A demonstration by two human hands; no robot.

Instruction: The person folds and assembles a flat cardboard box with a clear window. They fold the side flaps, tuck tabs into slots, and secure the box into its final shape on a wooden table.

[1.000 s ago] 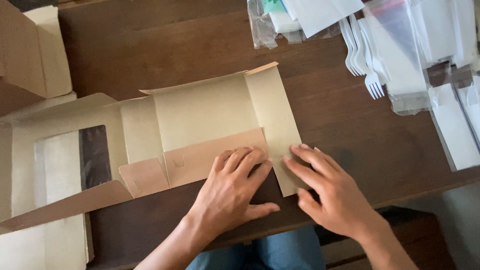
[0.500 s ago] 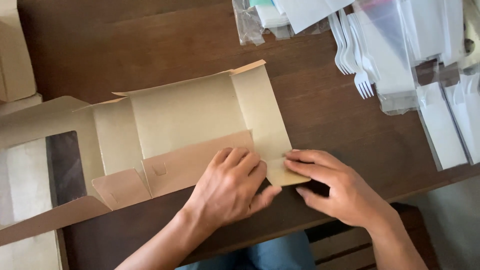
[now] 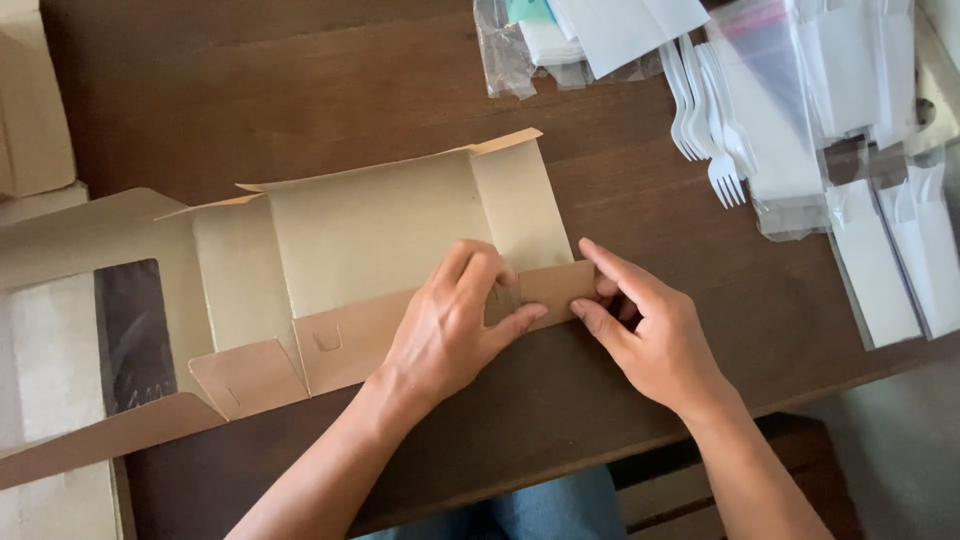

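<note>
While the flat kraft cardboard box blank lies spread on the dark wooden table, both hands work its near-right corner. Left hand lies palm down over the near side flap, fingers curled and pressing the fold, thumb out along the near edge. Right hand pinches the small end tab between thumb and forefinger, gripping it just beside the left fingertips. Right end panel stands slightly raised; far edge lifted too. A window lid panel with dark film lies at left, joined to the blank. White plastic forks and clear plastic bags of packets sit far right, well apart from the hands. More cardboard at far left. Risks, as judged: the tab could crease off its score line if the pinch pulls askew; the near flap may spring back flat if the left palm eases; the blank could slide on the smooth wood toward the near table edge, since nothing else pins it
</note>
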